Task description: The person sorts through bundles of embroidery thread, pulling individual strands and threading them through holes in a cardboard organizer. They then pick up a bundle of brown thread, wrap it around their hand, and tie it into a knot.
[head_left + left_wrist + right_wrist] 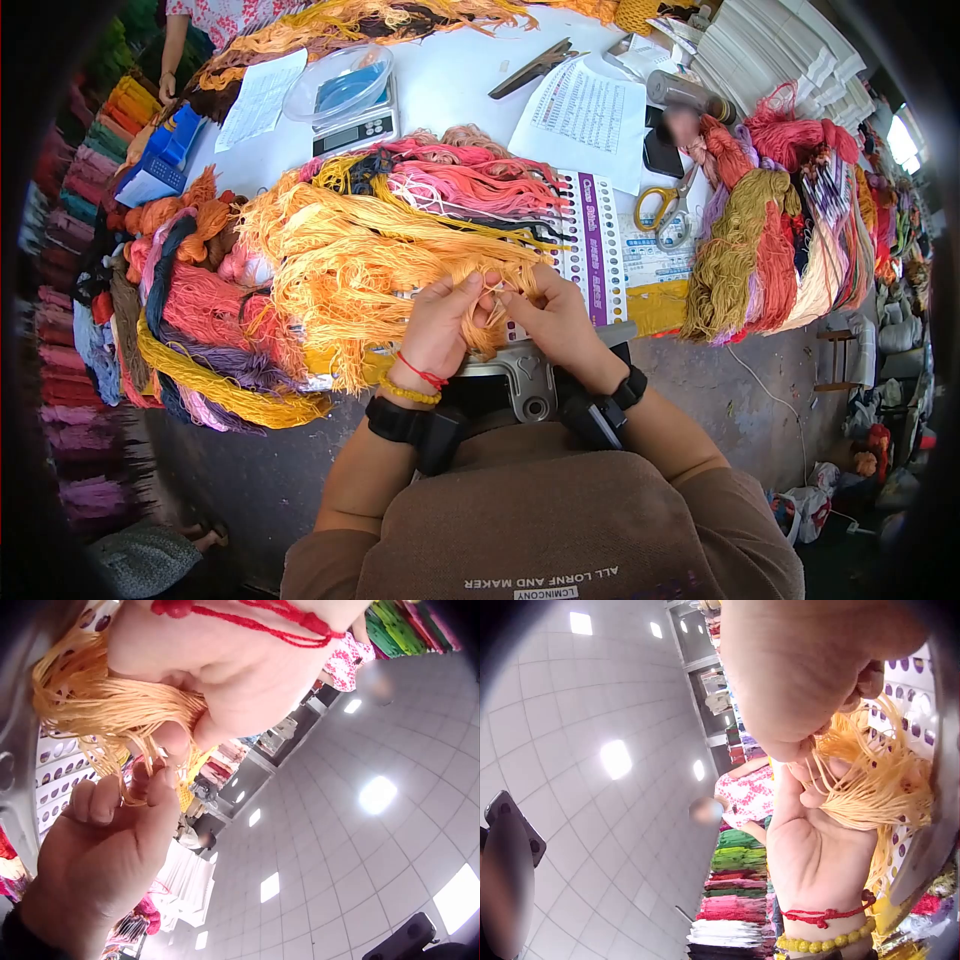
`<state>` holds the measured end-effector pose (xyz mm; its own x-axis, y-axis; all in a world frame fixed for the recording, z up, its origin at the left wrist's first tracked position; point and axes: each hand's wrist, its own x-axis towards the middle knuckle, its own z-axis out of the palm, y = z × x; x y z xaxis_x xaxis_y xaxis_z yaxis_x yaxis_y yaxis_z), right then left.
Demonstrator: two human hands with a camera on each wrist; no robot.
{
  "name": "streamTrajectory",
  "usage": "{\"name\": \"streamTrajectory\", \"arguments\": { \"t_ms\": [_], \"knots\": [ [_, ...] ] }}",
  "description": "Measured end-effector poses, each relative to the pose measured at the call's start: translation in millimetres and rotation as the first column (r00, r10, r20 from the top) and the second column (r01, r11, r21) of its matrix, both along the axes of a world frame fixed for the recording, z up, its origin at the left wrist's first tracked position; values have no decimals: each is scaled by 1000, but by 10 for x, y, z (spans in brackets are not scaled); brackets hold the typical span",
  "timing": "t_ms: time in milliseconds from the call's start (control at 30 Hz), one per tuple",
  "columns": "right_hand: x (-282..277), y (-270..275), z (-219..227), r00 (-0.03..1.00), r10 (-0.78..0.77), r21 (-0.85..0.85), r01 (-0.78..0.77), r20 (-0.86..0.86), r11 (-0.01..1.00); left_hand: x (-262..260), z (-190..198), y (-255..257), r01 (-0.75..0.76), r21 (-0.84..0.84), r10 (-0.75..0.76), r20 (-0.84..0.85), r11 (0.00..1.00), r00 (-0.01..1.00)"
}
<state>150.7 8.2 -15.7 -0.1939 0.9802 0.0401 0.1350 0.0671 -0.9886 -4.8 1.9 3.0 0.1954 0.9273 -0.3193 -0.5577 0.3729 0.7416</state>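
Mostly leftward of my hands, the light-orange embroidery thread [340, 240] stretches sideways along the near edge of the counter [450, 100], nearer my left hand [433, 330], which grips a bunch; my right hand [567, 330] pinches strands beside it.

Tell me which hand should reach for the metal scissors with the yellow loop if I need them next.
Probably your right hand: it lies nearer the scissors and pinches the light orange thread at its fingertips, while your left hand supports more of the bundle across its fingers.
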Motion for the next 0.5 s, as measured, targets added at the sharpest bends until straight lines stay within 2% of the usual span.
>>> {"name": "streamTrajectory", "arguments": {
  "t_ms": [33, 100, 133, 200, 233, 300, 433, 500],
  "knots": [
    [-1, 5, 21, 1000, 0, 0, 0, 0, 1000, -5, -12, 0, 15, -4, -15, 1, 1000, 1000],
    [-2, 14, 98, 982, -27, -178, -7, -188, 984, -2, -30, -1, 31, -8, -31, 2, 999, 1000],
    [31, 31, 136, 982, -28, -178, -6, -188, 984, 1, -37, -3, 36, -2, -36, -5, 999, 999],
    [122, 61, 212, 913, 23, -415, -207, -407, 886, 11, -37, -7, 41, 5, -41, -12, 999, 999],
    [117, 54, 248, 913, 23, -415, -207, -407, 886, 19, -30, -10, 44, 1, -44, -13, 999, 999],
    [100, 41, 298, 741, -94, -432, -278, -665, 858, 20, -5, -18, 46, -2, -46, -15, 999, 999],
    [114, 19, 278, 685, -152, -475, -312, -712, 823, 19, 34, -29, 84, -23, -85, -14, 996, 996],
    [135, 12, 215, 629, -90, -431, -415, -772, 801, 20, 42, -32, 95, -21, -96, -15, 995, 995]
  ]
}}
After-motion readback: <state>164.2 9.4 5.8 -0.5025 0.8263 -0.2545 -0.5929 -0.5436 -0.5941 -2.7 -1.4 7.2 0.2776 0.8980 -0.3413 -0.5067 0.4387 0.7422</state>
